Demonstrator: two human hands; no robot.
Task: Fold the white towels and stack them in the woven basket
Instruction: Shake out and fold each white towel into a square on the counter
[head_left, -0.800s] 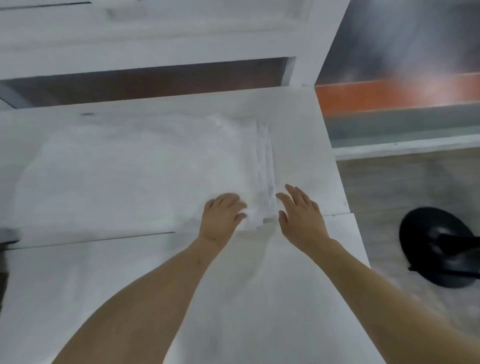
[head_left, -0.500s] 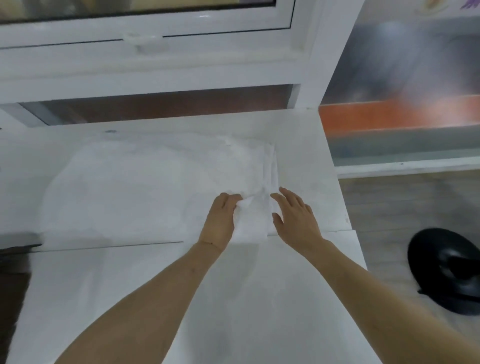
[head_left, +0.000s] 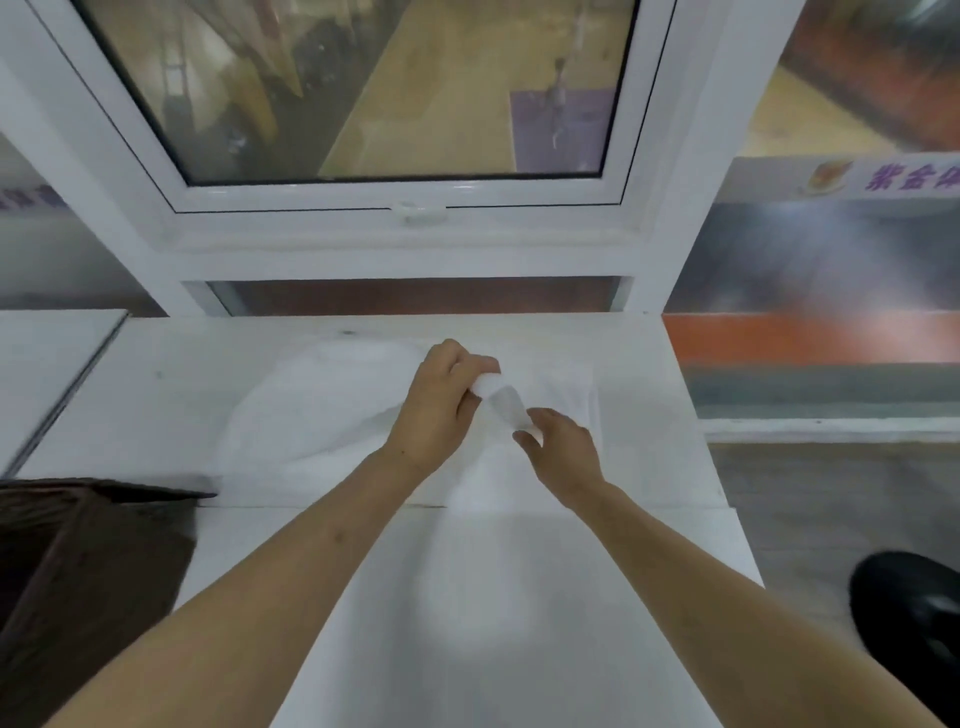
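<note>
A pile of white towels lies on the white table under the window. My left hand is closed on a corner of the top towel and holds it lifted above the pile. My right hand pinches the same raised strip of cloth a little lower, to the right. The dark brown woven basket stands at the left edge of the view, beside the table; its inside is not visible.
A white window frame rises right behind the table. A second white tabletop lies nearer me under my forearms. A black round object sits on the floor at the right.
Both hands have moved from the towel pile's near right corner up and away, lifting a corner of the top towel. The view has tilted up, bringing the window and basket into sight.
</note>
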